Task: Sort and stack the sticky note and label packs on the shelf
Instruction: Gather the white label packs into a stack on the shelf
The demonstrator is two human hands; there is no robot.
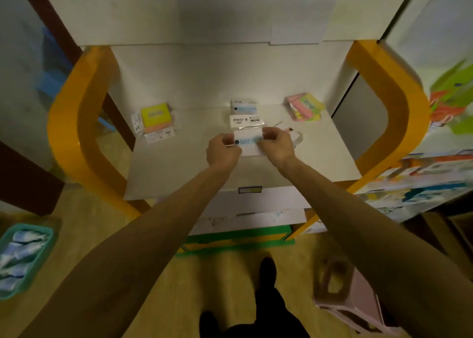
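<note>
A white label pack (248, 143) with a pale blue band is held over the middle of the white shelf (179, 174). My left hand (222, 150) pinches its left end and my right hand (276, 144) pinches its right end. Behind it lie another white label pack (246, 121) and a further one with a blue band (243, 106) against the back wall. A yellow sticky note pack (154, 116) sits on a small stack at the back left. Pink, green and yellow sticky note packs (305, 107) lie heaped at the back right.
Orange curved frame arms (76, 122) flank the shelf on both sides. A clear wrapped item (297, 136) lies just right of my right hand. A teal basket (23, 255) and a pink stool (358, 309) stand on the floor. Colourful boxes (422, 181) fill the right.
</note>
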